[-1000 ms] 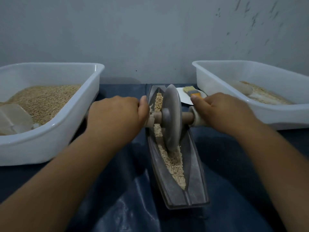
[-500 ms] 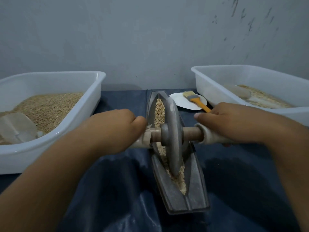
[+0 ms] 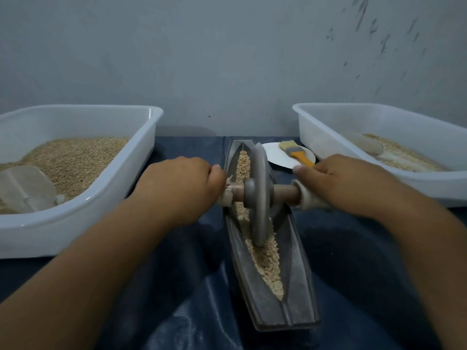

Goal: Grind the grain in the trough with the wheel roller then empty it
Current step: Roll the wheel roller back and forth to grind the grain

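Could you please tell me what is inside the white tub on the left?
The left tub holds a heap of tan grain with a translucent scoop lying on it near the front. The tub's bottom is covered by the grain.

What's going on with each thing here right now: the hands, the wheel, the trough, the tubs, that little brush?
Left hand: grips the roller's left handle.
Right hand: grips the right handle.
Wheel roller: upright in the trough, on the grain.
Trough: holds crushed grain along its groove, not emptied.
Left tub: much grain, a scoop in it.
Right tub: little grain.
Brush: lies on a white plate.
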